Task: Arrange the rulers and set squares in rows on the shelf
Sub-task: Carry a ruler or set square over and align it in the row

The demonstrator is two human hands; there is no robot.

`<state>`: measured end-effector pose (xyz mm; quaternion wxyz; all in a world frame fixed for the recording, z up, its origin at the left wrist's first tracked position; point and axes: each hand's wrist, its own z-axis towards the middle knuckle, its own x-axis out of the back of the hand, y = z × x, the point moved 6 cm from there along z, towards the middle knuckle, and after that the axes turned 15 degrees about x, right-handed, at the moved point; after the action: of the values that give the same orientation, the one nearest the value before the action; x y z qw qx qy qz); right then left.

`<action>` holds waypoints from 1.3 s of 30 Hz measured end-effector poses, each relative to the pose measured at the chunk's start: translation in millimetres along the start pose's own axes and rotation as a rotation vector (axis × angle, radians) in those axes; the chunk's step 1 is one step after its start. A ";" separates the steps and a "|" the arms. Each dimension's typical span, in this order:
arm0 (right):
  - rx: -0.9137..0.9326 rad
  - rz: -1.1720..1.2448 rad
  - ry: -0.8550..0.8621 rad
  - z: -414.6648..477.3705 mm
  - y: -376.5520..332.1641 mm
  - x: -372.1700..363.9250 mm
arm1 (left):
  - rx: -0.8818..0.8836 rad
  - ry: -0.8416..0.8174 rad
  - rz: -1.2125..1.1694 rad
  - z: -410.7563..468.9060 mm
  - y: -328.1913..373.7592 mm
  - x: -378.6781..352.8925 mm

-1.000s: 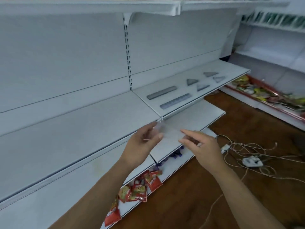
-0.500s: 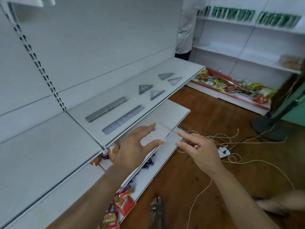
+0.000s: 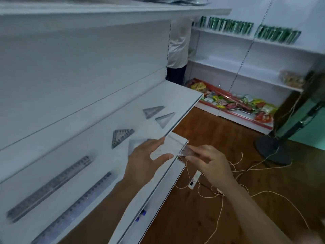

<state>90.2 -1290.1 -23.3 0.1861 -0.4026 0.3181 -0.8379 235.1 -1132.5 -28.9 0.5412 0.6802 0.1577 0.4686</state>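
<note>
On the white shelf (image 3: 98,155) lie two long grey rulers, one (image 3: 51,187) behind the other (image 3: 75,208). Farther right lie grey set squares: one (image 3: 121,138) mid-shelf, two more (image 3: 153,110) (image 3: 164,118) near the far end, and one (image 3: 137,143) partly hidden behind my left hand (image 3: 146,159). I hold a clear flat plastic piece (image 3: 168,147) over the shelf's front edge. My left hand pinches its left side between thumb and fingers, and my right hand (image 3: 209,164) pinches its right end. Blur hides its exact shape.
A person in a white shirt (image 3: 177,44) stands at the shelf's far end. Pale cords (image 3: 228,173) and a power strip (image 3: 193,180) lie on the wooden floor, with a fan base (image 3: 274,150) at right. Snack packets (image 3: 237,103) fill a low red-edged shelf.
The view has swung right and closer to the shelf with the rulers. Both hands, still holding the clear piece, now sit at that shelf's front edge near the set squares.
</note>
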 end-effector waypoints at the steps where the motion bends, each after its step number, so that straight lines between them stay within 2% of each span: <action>1: -0.010 0.010 -0.001 8.6 8.4 0.6 | -0.009 0.004 0.007 8.8 1.2 -2.8; 6: 0.030 0.080 -0.044 57.8 47.8 -3.9 | 0.016 0.063 0.043 56.3 2.5 -14.8; 10: 0.016 0.113 -0.180 107.6 86.7 -13.5 | 0.117 0.163 0.089 88.0 -5.5 -21.8; 19: 0.368 0.209 -0.447 228.1 152.0 -41.5 | 0.303 0.556 0.179 149.2 -2.3 -44.2; 26: 0.636 0.275 -0.600 268.4 177.7 -62.9 | 0.505 0.738 0.262 158.7 -5.6 -76.3; 31: 0.752 0.289 -0.679 276.9 190.6 -74.9 | 0.619 0.779 0.298 159.0 -10.8 -99.2; 39: 0.844 0.270 -0.644 280.4 199.0 -86.9 | 0.694 0.781 0.281 157.8 -14.2 -104.7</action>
<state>376.3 -1493.2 -74.8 0.5253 -0.4846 -0.0696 -0.6960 313.2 -1295.8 -86.4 0.1177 0.6088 0.4003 0.6747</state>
